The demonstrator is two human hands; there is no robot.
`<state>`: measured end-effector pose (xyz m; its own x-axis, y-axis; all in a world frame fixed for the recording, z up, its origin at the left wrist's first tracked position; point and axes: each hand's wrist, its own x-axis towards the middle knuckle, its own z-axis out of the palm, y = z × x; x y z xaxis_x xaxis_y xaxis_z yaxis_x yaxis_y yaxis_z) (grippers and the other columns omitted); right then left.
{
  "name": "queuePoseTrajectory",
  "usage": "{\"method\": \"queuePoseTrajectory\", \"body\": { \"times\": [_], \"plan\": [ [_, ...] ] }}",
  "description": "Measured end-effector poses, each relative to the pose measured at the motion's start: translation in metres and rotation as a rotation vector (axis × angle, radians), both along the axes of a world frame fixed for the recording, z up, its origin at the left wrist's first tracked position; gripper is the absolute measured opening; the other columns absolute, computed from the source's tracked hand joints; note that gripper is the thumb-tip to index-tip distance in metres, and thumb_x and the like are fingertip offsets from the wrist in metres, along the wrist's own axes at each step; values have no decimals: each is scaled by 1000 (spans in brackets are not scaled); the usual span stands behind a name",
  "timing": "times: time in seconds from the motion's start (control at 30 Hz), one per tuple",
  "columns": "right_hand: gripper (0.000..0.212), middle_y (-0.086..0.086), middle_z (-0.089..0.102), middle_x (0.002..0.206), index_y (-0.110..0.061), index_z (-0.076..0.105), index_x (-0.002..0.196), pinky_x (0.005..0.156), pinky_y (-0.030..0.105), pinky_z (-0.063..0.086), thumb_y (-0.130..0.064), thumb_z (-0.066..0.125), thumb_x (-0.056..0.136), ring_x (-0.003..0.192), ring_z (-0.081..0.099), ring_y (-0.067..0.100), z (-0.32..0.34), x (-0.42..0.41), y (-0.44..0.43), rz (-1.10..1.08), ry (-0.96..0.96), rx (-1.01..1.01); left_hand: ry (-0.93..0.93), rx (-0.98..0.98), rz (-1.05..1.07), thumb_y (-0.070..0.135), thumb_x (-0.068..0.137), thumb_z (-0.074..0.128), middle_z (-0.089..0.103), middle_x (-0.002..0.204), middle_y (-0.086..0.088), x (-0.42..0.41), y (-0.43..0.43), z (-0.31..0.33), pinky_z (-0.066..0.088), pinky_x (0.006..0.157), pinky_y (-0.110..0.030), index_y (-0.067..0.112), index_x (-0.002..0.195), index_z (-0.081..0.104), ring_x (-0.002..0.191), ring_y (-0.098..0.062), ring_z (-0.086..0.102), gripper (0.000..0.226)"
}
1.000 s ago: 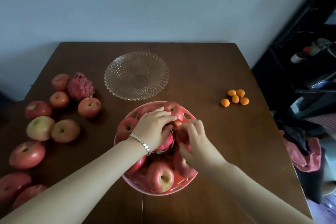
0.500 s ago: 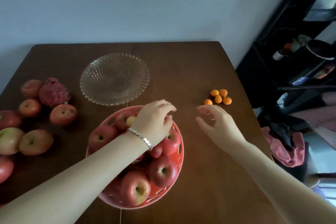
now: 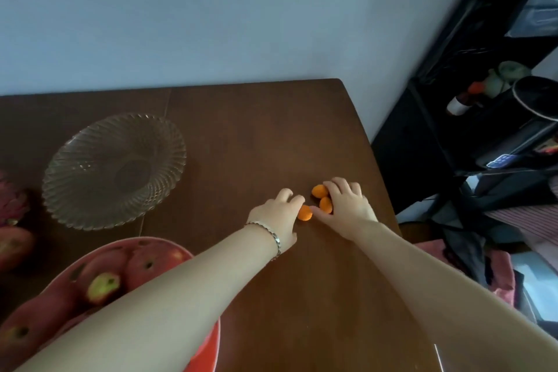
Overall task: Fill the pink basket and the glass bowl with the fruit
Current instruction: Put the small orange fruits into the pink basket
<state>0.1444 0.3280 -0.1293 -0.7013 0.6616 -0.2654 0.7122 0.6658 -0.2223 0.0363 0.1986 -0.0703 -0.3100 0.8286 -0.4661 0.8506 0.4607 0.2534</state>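
Three small orange fruits (image 3: 319, 191) lie together on the brown table (image 3: 256, 136), near its right edge. My left hand (image 3: 276, 219), with a bracelet on the wrist, curls its fingers round the nearest orange fruit (image 3: 305, 213). My right hand (image 3: 347, 205) cups the other two, with its fingers curled over them. To the left of the hands, the glass bowl (image 3: 114, 169) stands with nothing in it. At the lower left the pink basket (image 3: 142, 241) holds several red apples (image 3: 102, 284); my left forearm crosses its right side.
A pink dragon fruit (image 3: 9, 199) and a red apple (image 3: 12, 244) lie at the left edge of the view. Beyond the table's right edge stands a black shelf unit (image 3: 483, 130) with clutter, and pink cloth (image 3: 501, 275) lies below it.
Both hands have left the basket and moved right to the small orange fruits, closing over them. The view has swung right, so most loose apples on the left are out of sight.
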Motion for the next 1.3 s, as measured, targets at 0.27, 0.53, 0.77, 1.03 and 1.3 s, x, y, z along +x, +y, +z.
{"method": "queuePoseTrajectory", "body": {
  "times": [0.27, 0.53, 0.77, 1.03, 1.3],
  "plan": [
    [43, 11, 67, 88, -8, 70, 89, 39, 30, 50, -36, 82, 58, 70, 64, 29, -36, 12, -1, 101, 274, 217, 11, -48, -189, 18, 87, 52, 6, 154, 2, -3, 68, -43, 47, 82, -39, 31, 147, 3, 117, -30, 47, 79],
    [27, -3, 54, 108, -18, 63, 104, 73, 25, 47, -36, 63, 84, 92, 55, 15, -16, 21, 4, -204, 432, -247, 21, 13, -16, 19, 93, 45, 29, 136, -9, 5, 57, -59, 47, 78, -37, 10, 115, 46, 101, -31, 48, 24],
    [29, 10, 62, 86, -12, 59, 87, 47, 22, 44, -36, 44, 95, 73, 60, 20, 49, 22, -36, -901, 663, -1307, -1189, 25, 1283, 11, 93, 42, 52, 79, -7, 5, 32, 3, 37, 36, -15, 8, 92, 57, 57, -13, 44, 16],
    [32, 11, 60, 80, -9, 53, 88, 39, 18, 30, -35, 36, 94, 61, 54, 18, 126, 19, -132, -559, 552, -1551, -1069, 342, 976, 1, 87, 34, 59, 75, -6, -3, -121, 90, 22, 33, -8, 10, 86, 57, 36, -10, 41, 24],
    [20, -10, 51, 60, -22, 60, 86, 41, 15, 37, -40, 67, 81, 43, 45, -1, 141, 5, -241, -176, 423, -900, -129, 572, 515, 36, 79, 69, 64, 102, 15, -4, -297, 88, 50, 82, -25, 36, 101, 49, 96, -6, 62, 30]
  ]
}}
